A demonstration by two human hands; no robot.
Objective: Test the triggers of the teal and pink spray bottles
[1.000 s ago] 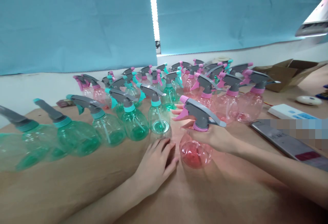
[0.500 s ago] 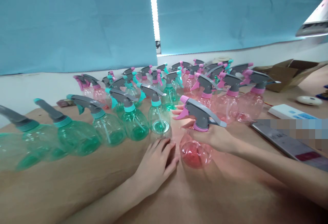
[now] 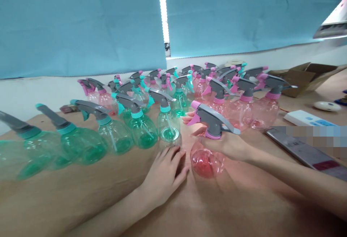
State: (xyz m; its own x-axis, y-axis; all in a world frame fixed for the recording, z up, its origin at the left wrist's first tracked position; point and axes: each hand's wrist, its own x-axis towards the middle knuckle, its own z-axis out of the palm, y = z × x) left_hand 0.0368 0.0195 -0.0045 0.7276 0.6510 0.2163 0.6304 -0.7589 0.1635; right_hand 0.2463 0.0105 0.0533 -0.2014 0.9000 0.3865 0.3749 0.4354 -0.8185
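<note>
My right hand is shut around the neck of a pink-trigger spray bottle, which has a clear pink body and a grey head. Its base looks to be just above or on the tabletop. My left hand lies flat on the table with its fingers apart, holding nothing. Its fingertips are just in front of a clear green-tinted spray bottle. Rows of teal-trigger green bottles stand to the left, and pink ones stand to the right and behind.
The bottles crowd the far half of the tan tabletop. On the right lie a phone, a white power strip, a round white object and a cardboard box. Blue curtains hang behind.
</note>
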